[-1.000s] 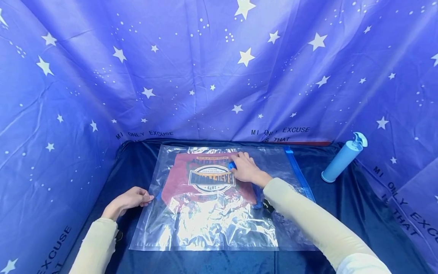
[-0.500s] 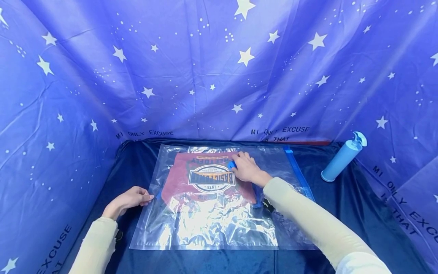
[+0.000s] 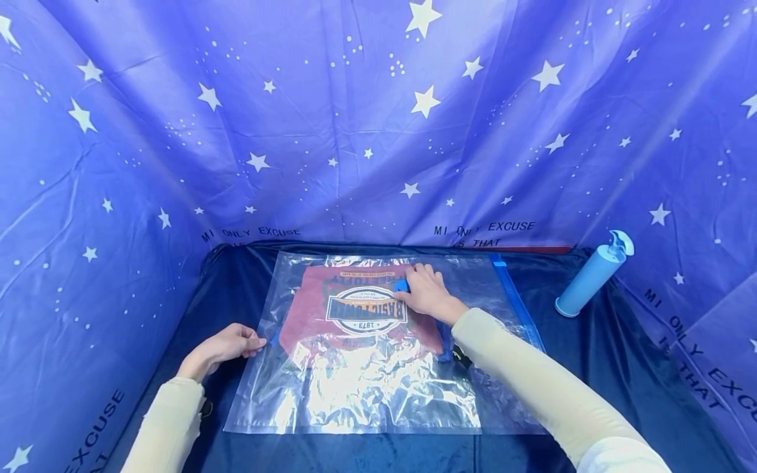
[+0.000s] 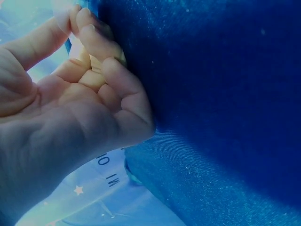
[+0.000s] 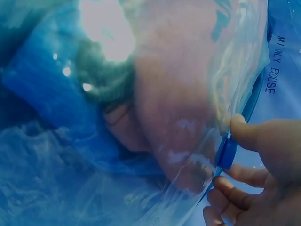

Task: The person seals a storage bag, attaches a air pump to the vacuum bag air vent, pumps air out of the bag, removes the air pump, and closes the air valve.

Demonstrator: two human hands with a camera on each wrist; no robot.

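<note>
A clear plastic storage bag (image 3: pixel 266 407) lies flat with a folded red shirt (image 3: pixel 307 315) inside, its printed lettering upside down in the head view. At the bag's left edge my left hand (image 3: pixel 227 341) pinches the film between thumb and fingertips; the left wrist view shows the hand's (image 4: pixel 80 94) other fingers curled. Over the shirt's right part, my right hand (image 3: pixel 427 290) holds a small blue plastic cap (image 3: pixel 401 286) on the bag. In the right wrist view, thumb and fingers of this hand (image 5: pixel 268 165) sit on either side of the blue cap (image 5: pixel 228 153).
A blue zip strip (image 3: pixel 516 295) runs along the bag's right edge. Farther right stands a light-blue hand pump (image 3: pixel 591 279), leaning. Dark blue cloth (image 3: pixel 627 394) covers the table, and a star-printed curtain (image 3: pixel 355 118) surrounds it on the back and sides.
My right thumb shows slightly more below the blue cap. The left hand keeps its place at the bag's edge, and the head view has tilted a touch.
</note>
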